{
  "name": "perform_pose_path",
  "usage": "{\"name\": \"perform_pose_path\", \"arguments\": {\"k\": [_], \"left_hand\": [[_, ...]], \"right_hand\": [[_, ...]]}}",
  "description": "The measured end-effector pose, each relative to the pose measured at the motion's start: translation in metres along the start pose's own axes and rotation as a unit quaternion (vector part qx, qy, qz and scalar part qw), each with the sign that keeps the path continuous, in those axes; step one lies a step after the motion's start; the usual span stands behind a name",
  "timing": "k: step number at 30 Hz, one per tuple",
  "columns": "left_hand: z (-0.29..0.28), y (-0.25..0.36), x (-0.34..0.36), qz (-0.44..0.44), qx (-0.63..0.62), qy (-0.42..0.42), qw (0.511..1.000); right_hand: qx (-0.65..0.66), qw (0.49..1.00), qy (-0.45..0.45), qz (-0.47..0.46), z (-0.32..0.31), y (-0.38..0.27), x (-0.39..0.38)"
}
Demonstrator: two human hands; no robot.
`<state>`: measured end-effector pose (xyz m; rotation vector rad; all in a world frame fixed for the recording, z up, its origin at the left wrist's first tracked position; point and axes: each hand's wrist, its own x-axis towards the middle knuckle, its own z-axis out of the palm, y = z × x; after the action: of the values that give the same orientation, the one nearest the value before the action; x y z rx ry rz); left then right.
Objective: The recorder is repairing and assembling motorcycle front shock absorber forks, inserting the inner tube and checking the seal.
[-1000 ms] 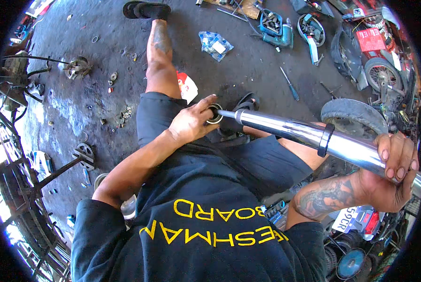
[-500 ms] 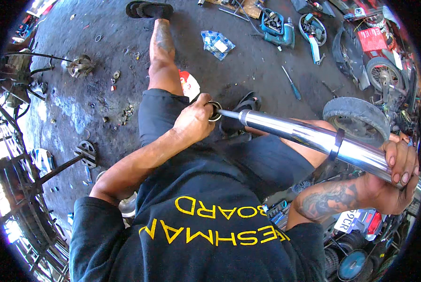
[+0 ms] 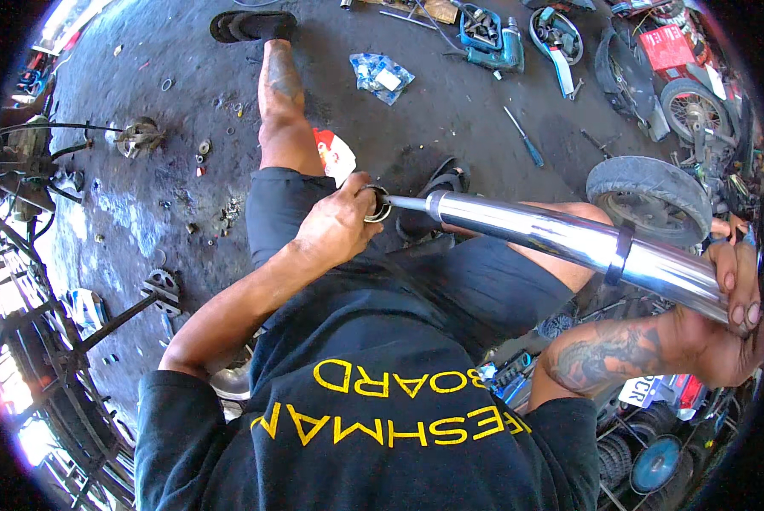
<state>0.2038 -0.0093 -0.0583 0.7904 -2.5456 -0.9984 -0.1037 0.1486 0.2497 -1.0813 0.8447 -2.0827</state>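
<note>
1. Shirt (image 3: pixel 373 341), one: black, yellow lettering.
2. Right hand (image 3: pixel 737 289), one: fingers wrapped over the outer end of the tube, gripping it.
3. Metal tube (image 3: pixel 527 228), one: polished, held between the two hands above the right thigh. Long axis runs crosswise, sloping from the right hand at lower right up to the left hand; its narrow end points to the person's left and slightly away.
4. Dark band (image 3: pixel 619 255), one: around the tube, nearer the right hand.
5. Thin rod (image 3: pixel 409 203), one: projecting from the tube's narrow end, in line with it.
6. Left hand (image 3: pixel 335 226), one: fingers curled around a metal ring (image 3: pixel 383 215), one, at the rod's tip; whether the rod enters it, cannot tell.
7. Sandals, two: one beyond the ring (image 3: pixel 448 177), one farther off at upper left (image 3: pixel 254 25).
8. Loose wheel (image 3: pixel 650 175), one: dark tyre, beyond the tube.
9. Screwdriver (image 3: pixel 531 150), one: on the floor.
10. Plastic bag (image 3: pixel 382 78), one: blue and clear.
11. Power drill (image 3: pixel 503 51), one: teal, farthest.
</note>
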Motion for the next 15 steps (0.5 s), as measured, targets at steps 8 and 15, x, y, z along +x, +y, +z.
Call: {"name": "perform_pose_path", "arguments": {"k": [8,15], "left_hand": [[-0.022,0.016,-0.011,-0.075,0.093,-0.017,0.993],[-0.046,0.003,-0.007,-0.046,0.165,-0.104,0.98]], "right_hand": [[0.05,0.998,0.0,0.048,-0.009,0.021,0.001],[0.048,0.998,-0.017,0.042,0.0,0.031,0.003]]}}
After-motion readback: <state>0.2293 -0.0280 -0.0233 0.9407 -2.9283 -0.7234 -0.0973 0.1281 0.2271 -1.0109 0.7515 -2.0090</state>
